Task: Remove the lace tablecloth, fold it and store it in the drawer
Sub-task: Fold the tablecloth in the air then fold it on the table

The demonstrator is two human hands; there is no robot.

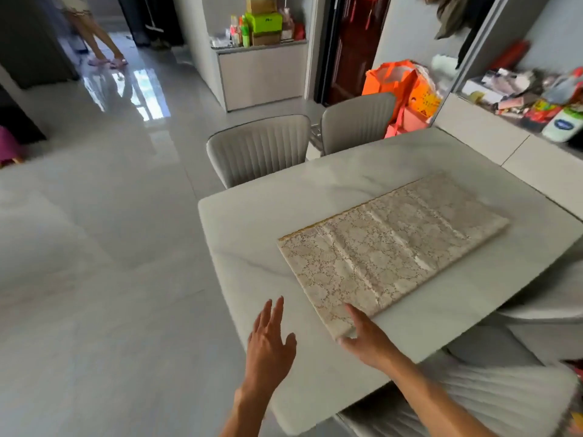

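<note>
Left hand (269,337) splayed wide, right hand (367,337) grip pinching folded rectangular lace tablecloth (391,250) corner, glossy marble table (252,234)

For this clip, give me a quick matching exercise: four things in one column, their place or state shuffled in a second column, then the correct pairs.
Column 1
1. lace tablecloth
2. left hand
3. right hand
4. orange bag

Column 2
A. open, fingers spread, over the table's near edge, touching nothing
B. on the floor behind the two grey chairs
C. at the near corner of the cloth, thumb at its edge
D. folded into a flat rectangle on the marble top

Pairs: 1-D, 2-A, 3-C, 4-B
</note>
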